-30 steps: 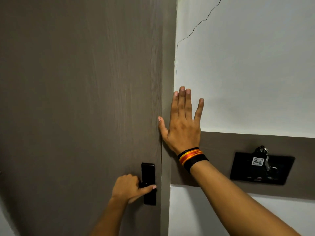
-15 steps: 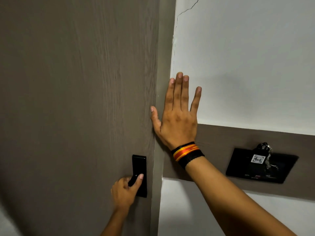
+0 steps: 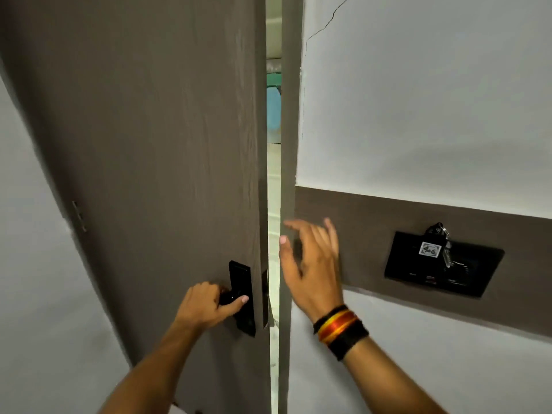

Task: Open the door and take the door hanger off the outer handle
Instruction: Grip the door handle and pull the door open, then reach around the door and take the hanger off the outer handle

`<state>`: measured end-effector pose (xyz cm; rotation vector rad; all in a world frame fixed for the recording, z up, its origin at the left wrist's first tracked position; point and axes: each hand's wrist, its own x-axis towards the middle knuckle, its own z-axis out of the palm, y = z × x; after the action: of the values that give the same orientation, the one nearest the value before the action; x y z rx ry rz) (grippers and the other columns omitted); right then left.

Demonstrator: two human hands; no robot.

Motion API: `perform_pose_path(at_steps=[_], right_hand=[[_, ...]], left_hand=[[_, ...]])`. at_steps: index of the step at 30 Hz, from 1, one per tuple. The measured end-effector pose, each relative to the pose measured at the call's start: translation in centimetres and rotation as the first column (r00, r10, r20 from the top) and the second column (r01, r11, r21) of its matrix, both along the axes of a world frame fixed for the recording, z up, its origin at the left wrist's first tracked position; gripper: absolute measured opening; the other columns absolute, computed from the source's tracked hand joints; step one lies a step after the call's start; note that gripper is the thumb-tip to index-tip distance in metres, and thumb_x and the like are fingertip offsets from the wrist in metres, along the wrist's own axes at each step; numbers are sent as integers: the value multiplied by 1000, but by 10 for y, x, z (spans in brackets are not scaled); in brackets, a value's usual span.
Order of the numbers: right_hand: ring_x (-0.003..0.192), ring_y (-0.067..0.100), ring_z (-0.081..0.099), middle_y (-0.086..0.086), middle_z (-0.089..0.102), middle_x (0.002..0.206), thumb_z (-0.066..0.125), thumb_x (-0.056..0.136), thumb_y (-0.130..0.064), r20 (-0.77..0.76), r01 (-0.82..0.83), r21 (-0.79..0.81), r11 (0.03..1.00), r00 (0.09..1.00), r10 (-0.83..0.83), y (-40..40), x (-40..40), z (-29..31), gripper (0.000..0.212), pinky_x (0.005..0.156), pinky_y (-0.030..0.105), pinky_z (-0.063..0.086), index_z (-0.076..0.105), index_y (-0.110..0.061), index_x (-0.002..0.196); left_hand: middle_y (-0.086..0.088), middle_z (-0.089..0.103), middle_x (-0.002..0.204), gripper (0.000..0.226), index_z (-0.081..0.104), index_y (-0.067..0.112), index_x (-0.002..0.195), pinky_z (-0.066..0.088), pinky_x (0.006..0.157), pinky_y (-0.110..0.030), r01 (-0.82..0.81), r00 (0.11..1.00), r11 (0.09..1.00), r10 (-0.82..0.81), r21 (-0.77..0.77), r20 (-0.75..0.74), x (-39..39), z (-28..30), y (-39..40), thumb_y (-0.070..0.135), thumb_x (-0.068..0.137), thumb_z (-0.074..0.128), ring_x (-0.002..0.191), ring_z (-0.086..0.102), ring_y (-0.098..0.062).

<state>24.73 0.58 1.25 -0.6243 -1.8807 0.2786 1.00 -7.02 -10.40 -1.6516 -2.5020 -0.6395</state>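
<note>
White wall flanks the brown door (image 3: pixel 149 144), ajar by a narrow gap. My left hand (image 3: pixel 206 306) has its fingers wrapped round the inner handle (image 3: pixel 227 298); my right hand (image 3: pixel 310 264), fingers spread, hovers nearer the gap. Beyond the door's edge, unseen, must hang the hanger.

Door (image 3: pixel 155 162): grey-brown wood-grain leaf, ajar, a narrow gap at its latch edge. Mounted on it, a black lock plate (image 3: pixel 242 297) with handle, gripped by the left hand (image 3: pixel 206 303).

Wall band (image 3: pixel 373 234): matching brown strip across the white wall, bearing a black card-holder panel (image 3: pixel 442 264) with keys (image 3: pixel 445 249) and a numbered tag.
</note>
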Motion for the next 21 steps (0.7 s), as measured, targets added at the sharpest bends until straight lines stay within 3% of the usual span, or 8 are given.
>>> perform_pose_path(at_steps=[3, 5, 8, 11, 13, 15, 18, 21], right_hand=[[100, 9, 66, -13, 70, 103, 57, 102, -30, -86, -163, -554, 817, 987, 138, -8, 2, -56, 15, 85, 17, 52, 68, -24, 110], [90, 15, 70, -6, 74, 95, 60, 101, -26, -67, -176, -739, 651, 980, 189, -5, -1, -88, 13, 75, 19, 54, 72, -20, 104], [83, 13, 65, -5, 72, 88, 61, 101, -23, -35, -235, -851, 470, 918, 394, -10, -14, -122, 16, 78, 24, 50, 75, -16, 105], [74, 9, 61, -15, 64, 73, 60, 100, -21, -47, -313, -860, 403, 835, 549, -30, -31, -133, 20, 74, 23, 50, 77, -19, 109], [62, 9, 55, -15, 59, 62, 56, 102, -23, -71, -378, -853, 361, 769, 636, -48, -38, -135, 23, 64, 24, 50, 77, -28, 96], [62, 14, 55, -9, 59, 69, 55, 104, -30, -53, -431, -806, 405, 734, 677, -63, -42, -137, 28, 62, 28, 50, 71, -28, 81], [71, 19, 59, 4, 56, 80, 53, 103, -39, 151, -465, -601, 650, 733, 663, -79, -44, -139, 34, 68, 36, 51, 69, -17, 82], [63, 13, 53, -6, 50, 75, 51, 100, -43, 313, -466, -377, 801, 750, 583, -103, -50, -130, 35, 57, 28, 44, 70, -20, 82]], left_hand=[[1, 44, 47, 78, 41, 15, 52, 37, 54, -26, 64, 979, 994, -81, -94, -186, -2, 15, -23, 89, 75, 29, 47, 43, -21], [1, 46, 47, 74, 42, 16, 52, 32, 57, -19, 91, 968, 992, -109, -86, -225, -2, 14, -41, 85, 79, 32, 47, 48, -20], [-3, 59, 57, 72, 54, 12, 59, 44, 68, -29, 81, 960, 994, -99, -78, -263, -4, 11, -69, 78, 83, 38, 60, 56, -23], [-1, 53, 59, 64, 49, 16, 60, 40, 69, -32, 75, 949, 995, -92, -66, -301, -5, 12, -98, 75, 85, 42, 61, 44, -18], [-1, 54, 62, 63, 50, 16, 62, 44, 70, -34, 57, 948, 996, -77, -72, -308, -6, 12, -120, 74, 86, 44, 63, 42, -17], [-3, 58, 65, 64, 55, 14, 65, 50, 74, -38, 45, 953, 996, -68, -83, -295, -9, 13, -140, 73, 85, 45, 64, 47, -19], [-2, 61, 66, 64, 58, 15, 66, 51, 73, -35, 83, 958, 995, -96, -59, -270, -11, 16, -165, 76, 83, 46, 66, 55, -22], [-2, 67, 78, 67, 67, 16, 76, 54, 77, -35, 79, 964, 995, -92, -64, -251, -19, 16, -191, 79, 81, 46, 75, 60, -20]])
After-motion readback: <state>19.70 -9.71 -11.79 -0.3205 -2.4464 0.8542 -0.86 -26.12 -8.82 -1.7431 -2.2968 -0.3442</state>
